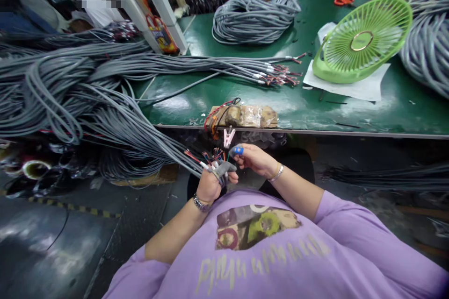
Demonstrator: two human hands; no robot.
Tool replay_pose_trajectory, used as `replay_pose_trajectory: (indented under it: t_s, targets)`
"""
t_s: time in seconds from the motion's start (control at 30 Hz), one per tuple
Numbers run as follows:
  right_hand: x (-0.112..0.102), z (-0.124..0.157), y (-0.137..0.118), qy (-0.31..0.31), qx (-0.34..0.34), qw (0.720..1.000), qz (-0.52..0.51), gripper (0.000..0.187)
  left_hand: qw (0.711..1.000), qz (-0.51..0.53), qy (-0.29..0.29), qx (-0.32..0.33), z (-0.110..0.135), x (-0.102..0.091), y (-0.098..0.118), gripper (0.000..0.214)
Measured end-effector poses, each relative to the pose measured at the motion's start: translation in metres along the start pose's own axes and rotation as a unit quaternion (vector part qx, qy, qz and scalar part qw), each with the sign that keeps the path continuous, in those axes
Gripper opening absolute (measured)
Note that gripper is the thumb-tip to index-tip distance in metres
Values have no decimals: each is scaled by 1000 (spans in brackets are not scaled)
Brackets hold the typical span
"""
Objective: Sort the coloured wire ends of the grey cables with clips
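Note:
My left hand [209,185] is closed round a bundle of grey cables [171,145] just in front of my body. Coloured wire ends [218,153] fan out from the stripped tips above that fist. My right hand [258,160] is beside them, its fingers pinched together close to the wires. Whatever sits between those fingertips is too small to make out. Grey covers are on some fingers of both hands, with blue tape [239,150] on one right finger. A pale pink clip [229,138] hangs at the bench edge just above my hands.
On the green bench [182,112] lie more grey cables with stripped ends [277,75], a coiled cable bundle [254,21] and a wooden block [245,116]. A green fan [365,39] stands right, near orange-handled scissors [343,0]. Heaped cables [52,84] fill the left. Other people are partly visible beyond.

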State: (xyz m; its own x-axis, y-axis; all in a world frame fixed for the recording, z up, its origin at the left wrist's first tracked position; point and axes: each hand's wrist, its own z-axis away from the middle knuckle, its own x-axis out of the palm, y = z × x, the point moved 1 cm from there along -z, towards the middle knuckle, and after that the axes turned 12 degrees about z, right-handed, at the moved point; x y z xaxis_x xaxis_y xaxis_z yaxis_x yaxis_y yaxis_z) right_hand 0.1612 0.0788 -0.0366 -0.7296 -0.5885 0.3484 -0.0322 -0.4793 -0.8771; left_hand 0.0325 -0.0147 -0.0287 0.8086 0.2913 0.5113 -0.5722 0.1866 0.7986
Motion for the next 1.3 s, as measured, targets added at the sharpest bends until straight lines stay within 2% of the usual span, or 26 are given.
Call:
replay_pose_trajectory:
  t_s: [0.1, 0.27, 0.47, 0.6, 0.73, 0.83, 0.93, 1.07, 1.2, 1.3]
  targets:
    - [5, 5, -4, -29, -8, 999, 30, 39, 1000, -11, -8, 7, -1, 1, -2, 32]
    - [17, 9, -3, -71, -67, 994, 50, 37, 1000, -24, -16, 12, -1, 4, -2, 32]
    - [20, 7, 2, -16, -97, 994, 47, 36, 998, -17, 39, 47, 0, 5, -2, 35]
    - [10, 3, 4, 25, -85, 996, -2, 37, 998, -5, 23, 56, 4, 5, 1, 34]
    - [-1, -8, 2, 16, -40, 995, -92, 42, 999, 14, -12, 49, 7, 5, 8, 32]
    - [-1, -19, -4, 5, -17, 994, -108, 49, 998, 24, -42, 40, 7, 9, 15, 31]
    - [7, -27, -12, -24, -39, 995, -89, 52, 998, 28, -48, 28, 3, 15, 20, 32]
    - [15, -32, -16, -15, -90, 993, -82, 55, 999, 27, -40, 10, -4, 19, 24, 33]
    - [17, -36, -13, -29, -73, 987, -142, 51, 999, 24, -46, -6, -10, 18, 21, 32]
    - [19, -40, -13, -3, -85, 979, -183, 45, 999, 18, -45, -14, -12, 16, 18, 31]
